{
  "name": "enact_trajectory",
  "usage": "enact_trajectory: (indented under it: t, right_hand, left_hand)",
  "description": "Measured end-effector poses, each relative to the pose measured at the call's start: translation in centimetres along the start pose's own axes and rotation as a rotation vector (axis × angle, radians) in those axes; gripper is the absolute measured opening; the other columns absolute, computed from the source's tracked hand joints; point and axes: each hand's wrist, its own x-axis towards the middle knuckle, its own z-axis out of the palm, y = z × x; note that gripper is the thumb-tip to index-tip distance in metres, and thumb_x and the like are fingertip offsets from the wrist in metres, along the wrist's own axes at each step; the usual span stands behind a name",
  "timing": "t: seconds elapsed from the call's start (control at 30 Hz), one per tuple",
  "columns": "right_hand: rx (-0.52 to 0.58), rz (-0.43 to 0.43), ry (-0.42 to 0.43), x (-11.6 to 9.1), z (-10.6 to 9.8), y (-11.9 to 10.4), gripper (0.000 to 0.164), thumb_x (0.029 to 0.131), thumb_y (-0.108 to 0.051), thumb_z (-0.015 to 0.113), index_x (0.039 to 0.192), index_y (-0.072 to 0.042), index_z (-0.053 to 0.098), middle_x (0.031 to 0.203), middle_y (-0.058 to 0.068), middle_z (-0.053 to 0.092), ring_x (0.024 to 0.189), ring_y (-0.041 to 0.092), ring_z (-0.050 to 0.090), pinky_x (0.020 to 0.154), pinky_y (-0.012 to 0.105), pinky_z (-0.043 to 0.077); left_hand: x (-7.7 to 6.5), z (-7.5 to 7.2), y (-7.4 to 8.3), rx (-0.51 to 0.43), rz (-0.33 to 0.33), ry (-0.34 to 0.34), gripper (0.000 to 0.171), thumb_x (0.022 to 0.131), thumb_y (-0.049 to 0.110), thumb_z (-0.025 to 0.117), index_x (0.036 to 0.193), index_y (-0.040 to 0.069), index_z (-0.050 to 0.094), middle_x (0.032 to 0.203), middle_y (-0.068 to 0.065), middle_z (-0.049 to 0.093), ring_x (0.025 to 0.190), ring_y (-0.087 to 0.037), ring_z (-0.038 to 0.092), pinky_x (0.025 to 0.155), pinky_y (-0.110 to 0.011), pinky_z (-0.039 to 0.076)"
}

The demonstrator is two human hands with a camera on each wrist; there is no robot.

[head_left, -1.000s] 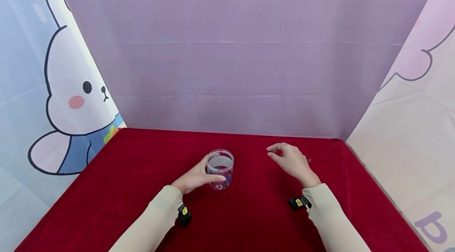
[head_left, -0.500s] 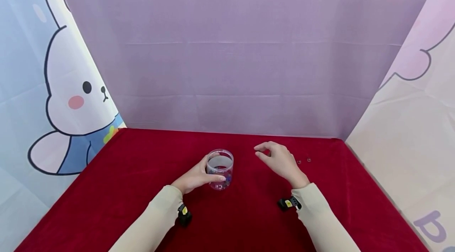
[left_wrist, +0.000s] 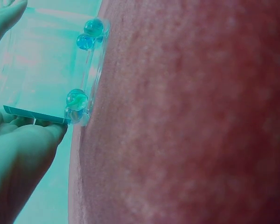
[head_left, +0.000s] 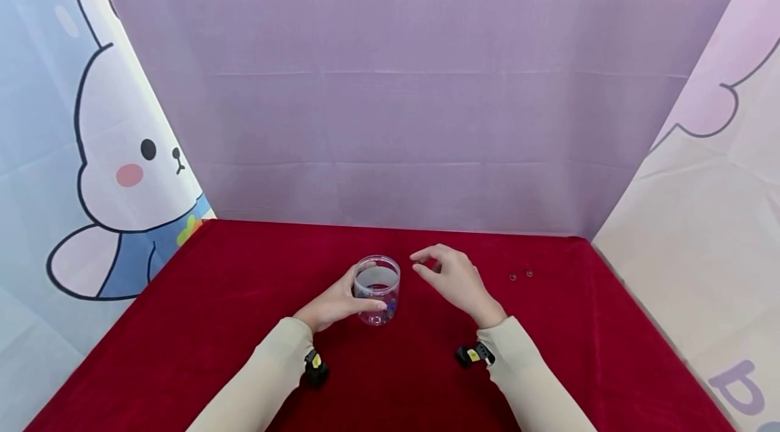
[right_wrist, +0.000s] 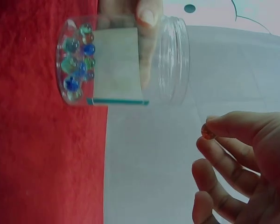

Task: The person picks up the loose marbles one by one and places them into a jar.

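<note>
My left hand grips a clear round jar around its side, thumb across the front. The jar stands upright on the red cloth with its mouth uncovered. Blue, green and clear marbles lie along its bottom, and a pale label covers part of the wall. Just right of the jar, at about rim height, my right hand pinches an amber-brown marble between thumb and index finger. Its other fingers are loosely bent. In the left wrist view, several marbles show through the jar's base end.
Two small dark marbles, a nearer one and a farther one, lie on the red cloth to the right of my right hand. A purple curtain hangs behind the table, with printed sheets at both sides.
My right hand has moved left toward the jar with the marble in its pinch, uncovering a second marble on the cloth. The left hand and jar have stayed in place.
</note>
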Motion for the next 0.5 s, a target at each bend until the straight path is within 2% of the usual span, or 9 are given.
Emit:
enact_trajectory:
  t: [0.23,0.5]
  right_hand:
    - [0.021,-0.086,0.007,0.2,1.4,-0.8,0.02,0.091,-0.019,0.076,0.111,-0.019,0.076,0.105,-0.008,0.068,0.073,0.009,0.055,0.058,0.026,0.052]
    - [0.052,-0.115,-0.02,0.3,2.7,-1.9,0.021,0.091,-0.015,0.076,0.112,-0.016,0.076,0.107,-0.006,0.068,0.072,0.011,0.055,0.059,0.025,0.052]
  left_hand:
    - [0.0,0.0,0.0,-0.01,-0.005,-0.002,0.085,0.088,0.023,0.08,0.155,0.02,0.027,0.143,-0.008,0.047,0.131,-0.027,0.044,0.108,-0.054,0.038]
    - [0.0,0.0,0.0,-0.012,0.001,-0.006,0.087,0.088,0.024,0.08,0.155,0.019,0.025,0.144,-0.009,0.046,0.131,-0.028,0.044,0.107,-0.052,0.04]
